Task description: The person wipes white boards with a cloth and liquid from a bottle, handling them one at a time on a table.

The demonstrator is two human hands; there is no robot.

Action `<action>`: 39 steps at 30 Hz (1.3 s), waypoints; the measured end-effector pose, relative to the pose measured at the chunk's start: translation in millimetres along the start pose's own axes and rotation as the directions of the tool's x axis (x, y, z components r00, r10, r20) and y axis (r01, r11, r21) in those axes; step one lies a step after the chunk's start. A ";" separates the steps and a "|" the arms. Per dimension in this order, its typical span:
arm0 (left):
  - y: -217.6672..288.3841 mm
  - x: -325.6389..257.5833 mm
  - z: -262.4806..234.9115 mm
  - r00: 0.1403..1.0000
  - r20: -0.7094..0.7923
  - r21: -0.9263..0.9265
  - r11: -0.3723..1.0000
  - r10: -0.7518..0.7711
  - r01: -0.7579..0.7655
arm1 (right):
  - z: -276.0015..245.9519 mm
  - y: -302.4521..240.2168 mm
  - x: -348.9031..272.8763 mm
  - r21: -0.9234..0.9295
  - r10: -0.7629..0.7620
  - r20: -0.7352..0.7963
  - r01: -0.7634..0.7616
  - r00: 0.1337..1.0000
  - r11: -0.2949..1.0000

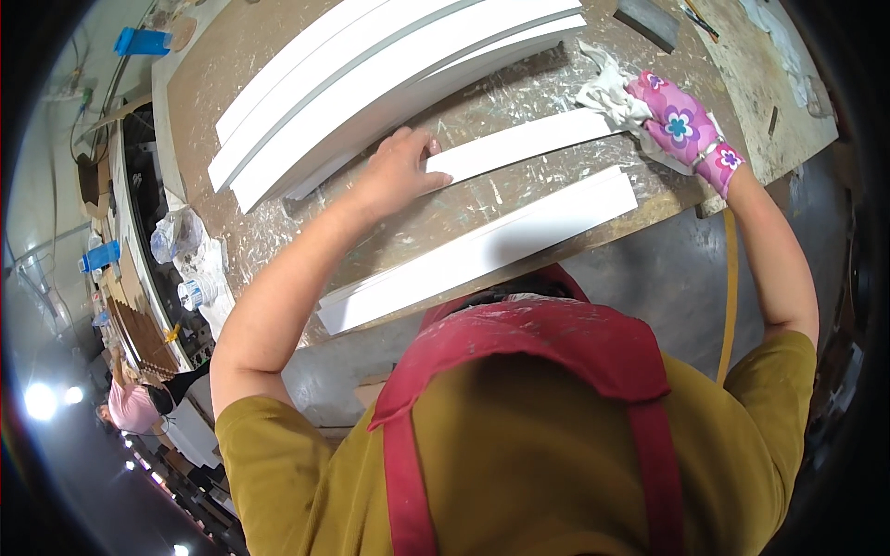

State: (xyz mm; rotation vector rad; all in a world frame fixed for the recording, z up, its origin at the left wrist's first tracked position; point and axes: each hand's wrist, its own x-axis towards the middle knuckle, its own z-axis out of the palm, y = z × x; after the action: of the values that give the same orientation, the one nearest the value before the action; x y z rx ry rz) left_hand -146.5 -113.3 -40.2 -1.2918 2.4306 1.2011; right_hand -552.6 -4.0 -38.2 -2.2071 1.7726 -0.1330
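A long white strip (528,144) lies across the paint-spattered worktable in front of me. At its left end my bare left hand (400,170) grips it, thumb on the near side and fingers on the far side. My right hand (684,130) wears a pink glove with a flower print. It is closed on a crumpled white rag (612,91), pressed against the strip's right end; the rag and glove hide that end. Nearer to me, a second white piece (491,246) lies along the table's front edge. Beyond my left hand rests a stack of long white boards (371,83).
The worktable (278,250) carries a grey block (646,22) at the far right. Left of it are a plastic jar (190,295) on white sheeting and blue containers (142,42). A person in a pink top (133,408) is at the far left.
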 end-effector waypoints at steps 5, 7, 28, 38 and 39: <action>10.6 -1.7 8.9 0.996 -0.077 0.035 0.998 -0.047 0.050 | -11.3 -5.6 -2.1 -0.223 -0.085 0.006 0.084 0.996 0.971; 13.6 -3.5 11.7 0.993 -0.098 0.021 0.997 -0.069 0.071 | -8.6 -7.8 -1.2 -0.277 -0.072 0.013 0.073 0.997 0.958; 31.2 8.9 7.5 0.974 -0.037 0.190 0.955 -0.225 0.228 | 5.5 -10.4 -6.7 -0.233 -0.039 -0.100 0.015 0.994 0.972; 47.3 21.9 20.5 0.987 -0.029 0.192 0.968 -0.158 0.161 | 8.2 -5.0 -8.2 -0.167 -0.051 -0.089 0.035 0.995 0.985; 49.5 24.3 21.1 0.989 -0.030 0.202 0.968 -0.146 0.149 | 7.2 -6.3 -8.5 -0.164 -0.052 -0.088 0.037 0.995 0.986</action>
State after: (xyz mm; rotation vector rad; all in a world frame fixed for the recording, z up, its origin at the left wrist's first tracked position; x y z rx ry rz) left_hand -203.5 -98.5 -36.4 -1.3937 2.3464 0.8834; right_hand -546.8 6.7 -42.2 -2.3917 1.8427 -0.1051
